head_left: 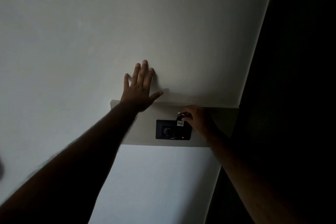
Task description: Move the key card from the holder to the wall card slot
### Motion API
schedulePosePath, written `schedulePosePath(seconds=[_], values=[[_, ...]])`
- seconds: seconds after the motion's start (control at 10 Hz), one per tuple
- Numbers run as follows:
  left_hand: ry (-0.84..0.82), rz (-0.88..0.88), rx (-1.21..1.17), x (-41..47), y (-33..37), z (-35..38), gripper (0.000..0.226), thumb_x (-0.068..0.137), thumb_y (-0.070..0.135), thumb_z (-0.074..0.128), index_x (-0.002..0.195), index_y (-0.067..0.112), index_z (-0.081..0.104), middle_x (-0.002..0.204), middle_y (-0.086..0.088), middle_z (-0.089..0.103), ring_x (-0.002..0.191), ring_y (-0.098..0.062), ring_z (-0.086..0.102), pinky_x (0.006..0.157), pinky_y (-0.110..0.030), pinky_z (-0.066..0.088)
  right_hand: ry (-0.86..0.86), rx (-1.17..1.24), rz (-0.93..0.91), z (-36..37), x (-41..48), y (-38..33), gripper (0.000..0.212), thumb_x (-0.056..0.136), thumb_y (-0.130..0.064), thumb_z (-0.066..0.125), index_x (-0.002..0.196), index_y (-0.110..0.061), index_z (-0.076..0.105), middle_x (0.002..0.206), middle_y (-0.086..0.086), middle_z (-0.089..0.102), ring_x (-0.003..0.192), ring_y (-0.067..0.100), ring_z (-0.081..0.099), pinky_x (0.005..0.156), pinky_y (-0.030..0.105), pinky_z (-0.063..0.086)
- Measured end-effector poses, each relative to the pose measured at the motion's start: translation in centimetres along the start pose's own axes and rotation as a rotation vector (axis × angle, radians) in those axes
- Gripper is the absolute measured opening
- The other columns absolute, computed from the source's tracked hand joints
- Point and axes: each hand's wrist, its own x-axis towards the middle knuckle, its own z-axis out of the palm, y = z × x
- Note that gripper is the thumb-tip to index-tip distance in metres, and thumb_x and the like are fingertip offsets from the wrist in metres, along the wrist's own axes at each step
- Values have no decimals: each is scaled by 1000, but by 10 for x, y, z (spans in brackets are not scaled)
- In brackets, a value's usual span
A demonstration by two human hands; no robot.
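Note:
In dim light, a black wall card slot panel [172, 130] with a round knob and a small red light sits on a beige band [145, 123] across the white wall. My right hand [198, 120] pinches a dark key card [180, 121] bearing a small white label, held at the panel's upper right edge. How deep the card sits in the slot is hidden by my fingers and the dark. My left hand [140, 89] lies flat on the wall above and left of the panel, fingers spread, holding nothing. No holder is in view.
White wall [91, 32] fills most of the view. A dark door or opening [294, 78] runs down the right side, right beside the beige band's end. A blurred dark shape [1, 169] shows at the far left edge.

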Motion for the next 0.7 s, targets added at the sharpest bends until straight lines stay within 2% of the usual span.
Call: schedulePosePath(seconds=[0.2,0.3,0.4,0.6,0.7], values=[[0,-3,5,0,1,1,97,90,81,18,161,18,-1,169,-9,-16,156,-29,-12,120,-65,17,-18,-49,-32,-2,1,0,28,75,-5,80,103,-2,74,99,15,72,91,29,67,82,35,53],[-7,-7,8,0,2,0,97,90,81,17,161,18,0,169,-10,-16,156,-30,-12,120,-66,16,-17,-56,-37,-2,1,0,29,73,-4,81,101,-2,74,97,16,72,89,28,68,79,26,48],[-15,-12,9,0,2,0,97,90,81,17,161,18,0,169,-10,-17,156,-30,-13,120,-66,15,-28,-68,-58,1,0,3,27,74,-6,81,100,-3,74,98,14,72,90,28,68,80,26,49],[-33,-15,-13,0,1,2,96,90,82,15,161,21,-5,168,-7,-23,155,-27,-19,121,-64,9,-44,-69,-47,0,-10,0,23,80,-26,78,100,-17,74,98,1,72,87,16,66,78,38,58],[-35,-17,-21,0,3,0,97,89,83,16,160,21,-7,167,-6,-25,154,-27,-21,122,-65,7,-79,-91,-80,-25,-5,-9,36,79,-41,77,107,-18,72,100,0,71,88,16,66,77,33,57]])
